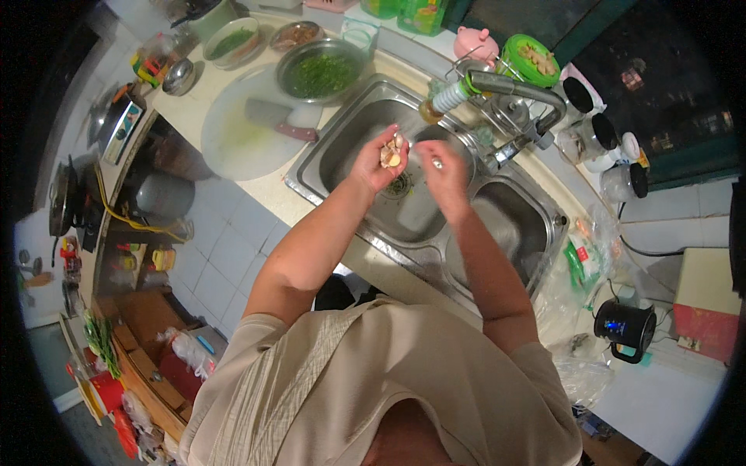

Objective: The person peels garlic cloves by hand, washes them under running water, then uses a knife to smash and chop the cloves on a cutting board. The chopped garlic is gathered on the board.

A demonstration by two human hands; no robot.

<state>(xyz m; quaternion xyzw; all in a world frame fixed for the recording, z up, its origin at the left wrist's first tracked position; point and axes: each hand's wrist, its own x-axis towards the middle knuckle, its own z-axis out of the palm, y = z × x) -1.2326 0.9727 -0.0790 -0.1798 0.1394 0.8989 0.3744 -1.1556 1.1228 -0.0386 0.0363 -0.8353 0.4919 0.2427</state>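
Observation:
Over the left basin of a double stainless-steel sink (344,131), my left hand (373,160) holds several garlic cloves (390,154) in its cupped palm, some still in papery skin. One clove shows a pale yellow surface. Just to their right is my right hand (447,175), blurred, its fingers curled. A small whitish spot shows at those fingers, but I cannot tell whether it is a held clove or something else. Below both hands, the drain strainer (398,186) has greenish scraps in it. A faucet with a flexible nozzle (449,102) hangs over the basin's far side.
Left of the sink, a cleaver (268,110) lies on a round cutting board (233,157). Behind it stands a metal bowl of chopped greens (323,73). Lidded jars (588,137) line the right ledge. A black electric kettle (625,329) and plastic bags (583,373) occupy the right counter.

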